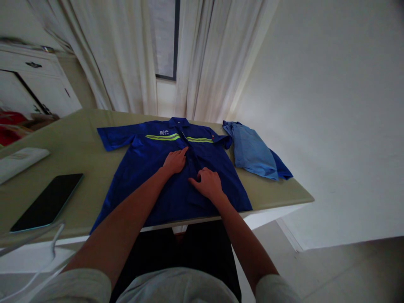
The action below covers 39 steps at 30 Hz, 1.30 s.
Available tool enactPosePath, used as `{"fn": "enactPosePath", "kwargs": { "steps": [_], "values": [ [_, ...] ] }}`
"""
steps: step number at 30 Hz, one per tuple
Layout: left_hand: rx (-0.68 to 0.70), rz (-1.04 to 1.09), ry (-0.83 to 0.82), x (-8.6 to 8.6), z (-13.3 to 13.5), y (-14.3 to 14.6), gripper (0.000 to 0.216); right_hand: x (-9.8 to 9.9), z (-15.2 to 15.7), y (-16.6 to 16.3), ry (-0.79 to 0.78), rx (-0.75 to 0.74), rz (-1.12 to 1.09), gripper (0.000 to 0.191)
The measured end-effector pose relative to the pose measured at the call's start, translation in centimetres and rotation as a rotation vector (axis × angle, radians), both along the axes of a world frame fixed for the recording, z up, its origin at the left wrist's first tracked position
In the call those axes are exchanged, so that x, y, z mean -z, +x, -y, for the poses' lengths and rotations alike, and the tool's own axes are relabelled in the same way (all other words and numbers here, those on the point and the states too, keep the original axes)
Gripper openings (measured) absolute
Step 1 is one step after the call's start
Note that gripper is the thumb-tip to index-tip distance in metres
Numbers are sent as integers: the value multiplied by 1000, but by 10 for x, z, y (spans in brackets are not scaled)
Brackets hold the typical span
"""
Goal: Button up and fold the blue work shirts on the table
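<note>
A dark blue short-sleeved work shirt (151, 168) lies spread on the table, front side up, its collar at the far side. Yellow-green stripes cross its chest, and a small white print shows above the stripe on the left. My left hand (175, 162) rests on the shirt beside the button placket, index finger stretched out and the others partly bent. Nearer to me, my right hand (210, 183) touches the shirt just right of the placket. Its thumb stands apart from the curved fingers, and nothing shows between them.
Folded light blue and dark blue clothing (254, 151) lies at the table's right end. A phone (49, 200), a white flat object (22, 162) and a pale cable (53, 242) are on the left. Curtains (123, 59) hang behind the table (94, 118); a wall (331, 118) stands right.
</note>
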State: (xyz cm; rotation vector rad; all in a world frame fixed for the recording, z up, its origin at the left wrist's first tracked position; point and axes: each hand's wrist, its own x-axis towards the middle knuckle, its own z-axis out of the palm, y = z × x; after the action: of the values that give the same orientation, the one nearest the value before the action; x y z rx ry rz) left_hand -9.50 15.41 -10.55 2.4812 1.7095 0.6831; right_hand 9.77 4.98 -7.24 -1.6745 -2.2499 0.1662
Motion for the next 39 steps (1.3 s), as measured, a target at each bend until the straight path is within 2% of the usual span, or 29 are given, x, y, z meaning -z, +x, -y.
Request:
{"fn": "enactPosePath", "kwargs": {
  "steps": [3,8,10,13,17,20,23,26,28,32,35,39],
  "values": [
    [-31,8,65,-1,0,0,49,5,-3,-5,-40,47,-40,37],
    [-68,-34,25,-1,-6,-6,35,19,-10,-3,36,57,-172,12],
    [-56,-57,-2,-2,-11,-8,33,24,-16,1,61,36,-281,9],
    [-72,-99,-26,-6,-15,-6,32,29,-25,9,31,-16,-490,14],
    [-101,-123,-11,-13,-3,5,35,29,-28,14,26,-37,-669,20],
    [-103,-97,24,-18,14,13,29,28,-26,16,12,-12,-724,16],
    [-5,-28,-98,-22,30,14,20,29,-26,17,-15,-1,-705,10],
    [241,52,-289,-20,44,8,12,31,-27,20,-21,22,-663,12],
    [342,126,-330,-17,52,3,16,33,-27,21,-18,33,-672,12],
    [348,228,-224,-11,65,1,11,33,-24,20,-4,-5,-680,10],
    [370,180,-134,-10,68,3,13,32,-20,18,24,-42,-663,10],
    [383,114,-92,-12,68,6,20,33,-19,18,11,-59,-644,14]
  ]
}}
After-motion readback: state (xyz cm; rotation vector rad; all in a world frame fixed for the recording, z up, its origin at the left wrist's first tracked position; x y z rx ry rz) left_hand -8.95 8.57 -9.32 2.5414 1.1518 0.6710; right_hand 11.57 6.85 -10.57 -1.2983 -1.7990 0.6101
